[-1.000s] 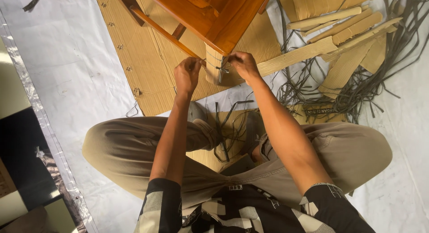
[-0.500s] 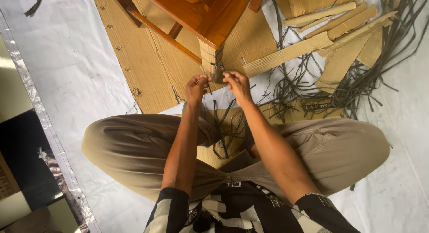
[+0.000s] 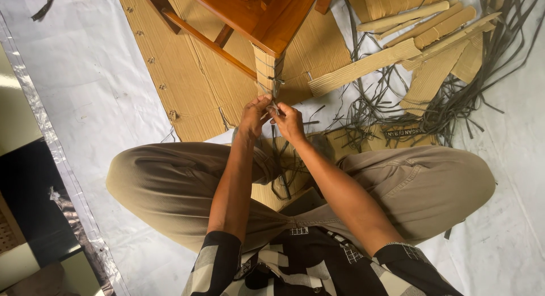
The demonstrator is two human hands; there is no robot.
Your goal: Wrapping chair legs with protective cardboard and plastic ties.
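A brown wooden chair [image 3: 267, 15] stands in front of me on a flat cardboard sheet [image 3: 193, 80]. Its near leg [image 3: 267, 74] is wrapped in corrugated cardboard and tied round with dark strap. My left hand [image 3: 254, 117] and my right hand [image 3: 289, 123] meet just below that leg, fingers pinched together on a thin dark strap [image 3: 275, 107] that hangs down from the wrapping. I sit cross-legged in tan trousers, knees spread to both sides.
Folded cardboard strips [image 3: 420, 29] and a tangle of dark straps [image 3: 454, 103] lie at the right on a white floor sheet [image 3: 79, 74]. More loose straps [image 3: 284, 171] lie between my legs. A silvery foil edge [image 3: 40, 131] runs along the left.
Both hands dropped from the tied part of the wrapped leg to below it and came together. The view shifted slightly upward.
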